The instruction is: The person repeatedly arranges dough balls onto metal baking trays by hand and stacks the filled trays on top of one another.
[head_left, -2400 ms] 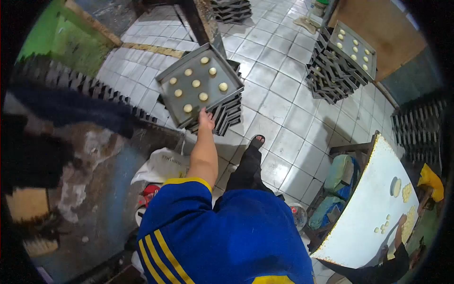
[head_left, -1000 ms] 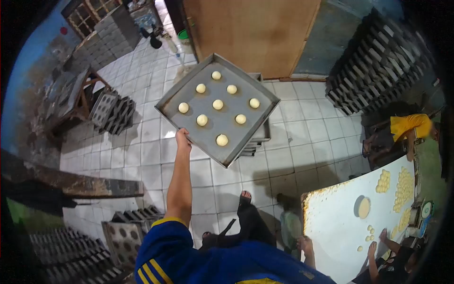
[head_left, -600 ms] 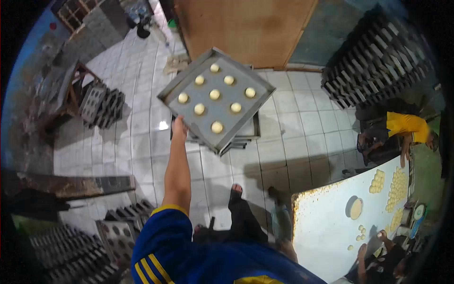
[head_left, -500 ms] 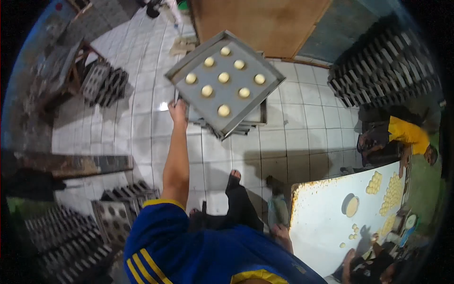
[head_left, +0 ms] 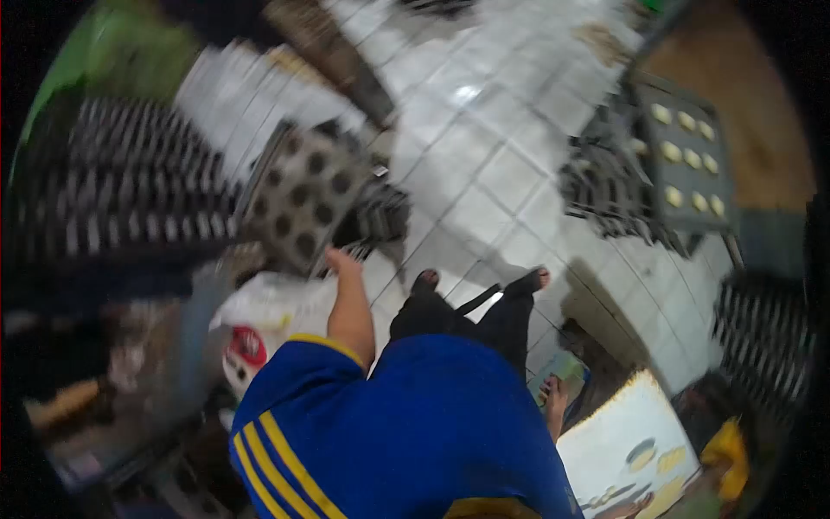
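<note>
My left hand (head_left: 343,262) is at the lower right edge of a grey baking tray (head_left: 298,201) with dark round spots. Motion blur smears its fingers, so I cannot tell whether it touches the tray. Low at my right side, my right hand (head_left: 554,394) has its fingers closed round a pale green container (head_left: 566,369), whose exact kind is unclear. The flat tray of dough balls (head_left: 696,177) rests on a stack at the upper right, apart from both hands.
Stacked dark trays (head_left: 130,182) fill the left side, and another stack (head_left: 765,337) stands at the right. A white table (head_left: 618,424) with dough is at the lower right, beside a person in yellow (head_left: 731,454). A white sack (head_left: 268,311) is below my left hand.
The view has swung left. My left hand has left the tray of dough balls and is now by the spotted tray. My right hand now shows round the pale green container.
</note>
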{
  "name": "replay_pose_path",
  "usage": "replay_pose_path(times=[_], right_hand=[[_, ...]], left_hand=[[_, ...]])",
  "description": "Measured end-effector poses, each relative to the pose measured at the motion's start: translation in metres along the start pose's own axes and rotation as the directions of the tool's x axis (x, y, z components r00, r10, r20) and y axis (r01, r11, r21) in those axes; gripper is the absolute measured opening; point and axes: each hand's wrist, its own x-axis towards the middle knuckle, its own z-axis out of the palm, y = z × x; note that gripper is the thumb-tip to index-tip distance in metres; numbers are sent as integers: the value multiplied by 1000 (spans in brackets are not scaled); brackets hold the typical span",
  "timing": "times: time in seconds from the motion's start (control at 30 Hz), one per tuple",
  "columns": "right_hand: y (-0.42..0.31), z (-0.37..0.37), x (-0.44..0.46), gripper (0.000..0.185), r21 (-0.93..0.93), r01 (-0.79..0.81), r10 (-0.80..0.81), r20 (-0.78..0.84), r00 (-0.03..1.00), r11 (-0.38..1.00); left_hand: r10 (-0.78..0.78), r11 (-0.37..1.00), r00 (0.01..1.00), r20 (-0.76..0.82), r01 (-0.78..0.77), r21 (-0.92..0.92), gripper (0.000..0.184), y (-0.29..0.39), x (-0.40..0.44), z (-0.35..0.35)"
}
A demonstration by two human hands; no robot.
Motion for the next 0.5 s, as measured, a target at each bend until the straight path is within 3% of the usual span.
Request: replay_pose_path(times=[0.03,0.07,0.1,0.13,0.17,0.23,0.27,0.3,0.4,0.5], right_hand=[[-3,23,-18,53,-66,-5,9,57,998,998],[-3,48,-50,54,-331,22,23,132,991,944],[24,56,-49,53,-410,107,2,256,967,906],[42,69,-55,53,-465,207,-19,377,926,861],[57,75,-60,53,-475,200,-18,359,933,857],[53,92,-83,52,-427,165,10,380,925,889],[42,89,-93,52,-436,158,11,362,932,886],[25,78,-101,51,-430,101,15,259,966,897],[-17,77,-132,53,-405,37,-19,50,999,913],[-28,94,-150,57,-343,76,-95,-38,995,936]], left_hand=[[-89,992,996,-5,88,-95,81,7,48,-33],[-98,989,994,53,103,-109,86,7,88,-43],[-199,955,979,47,205,-217,75,16,103,-52],[-294,933,955,-47,276,-232,70,26,118,-62],[-312,928,949,-44,294,-228,70,32,134,-55],[-337,911,939,76,345,-224,64,34,153,-48],[-417,877,908,-46,389,-283,55,31,154,-47],[-434,870,900,-44,406,-278,55,23,163,-55],[-384,868,914,131,405,-287,54,6,175,-51],[-272,909,940,204,321,-266,48,56,126,-38]])
